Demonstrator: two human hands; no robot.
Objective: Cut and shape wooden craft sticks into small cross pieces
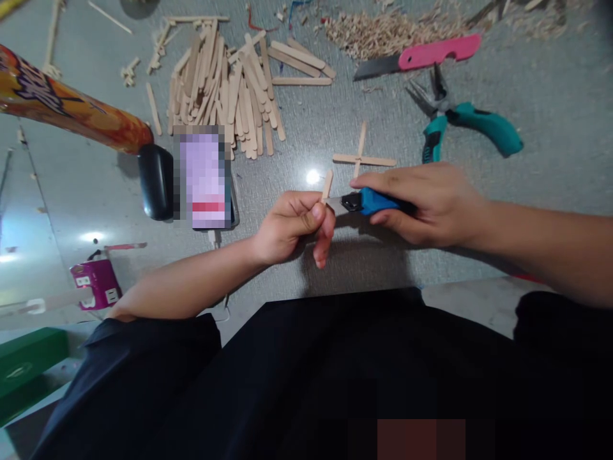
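Between the thumb and fingers of my left hand (299,223) is a wooden craft stick (327,183), its upper end sticking out above the grip. My right hand (426,204) is closed around a blue utility knife (377,201). The knife's blade (335,204) points left and meets the stick close to my left fingertips; how deep it cuts, I cannot tell. Just above my right fingers, two crossed craft sticks (364,159) lie on the grey table (287,268). My right index finger is near the lower end of that cross.
A heap of craft sticks (205,83) lies at the back left, beside a phone (205,179), a black case (156,182) and an orange canister (71,102). Teal pliers (483,124), a pink cutter (440,52) and wood shavings (378,32) are at the back right. A purple power adapter (98,281) sits left.
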